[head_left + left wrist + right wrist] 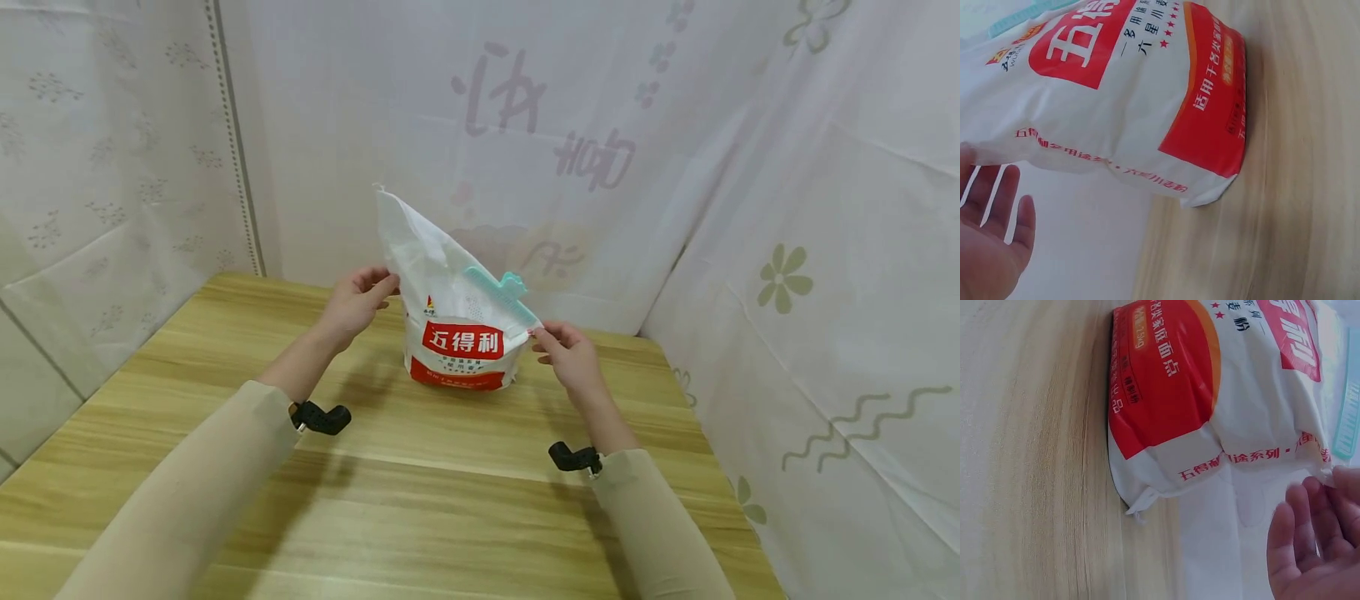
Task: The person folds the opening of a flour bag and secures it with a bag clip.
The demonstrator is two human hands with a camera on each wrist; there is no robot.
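Observation:
A white and red bag of flour (457, 342) stands on the table, its upper left corner rising to a tall point. Across its slanted top edge sits a teal bag clip (506, 296), also partly visible at the edge of the right wrist view. My left hand (356, 304) pinches the bag's left side edge between thumb and fingers. On the other side, my right hand (572, 357) pinches the right edge just below the clip's lower end. Its thumb and index finger meet at the plastic in the right wrist view, the other fingers spread loosely.
The wooden table (420, 500) carries the bag toward its far side. Pale printed curtains (337, 125) hang behind and along both sides. A black camera mount (322, 417) is strapped on the left wrist, and another mount (573, 457) on the right.

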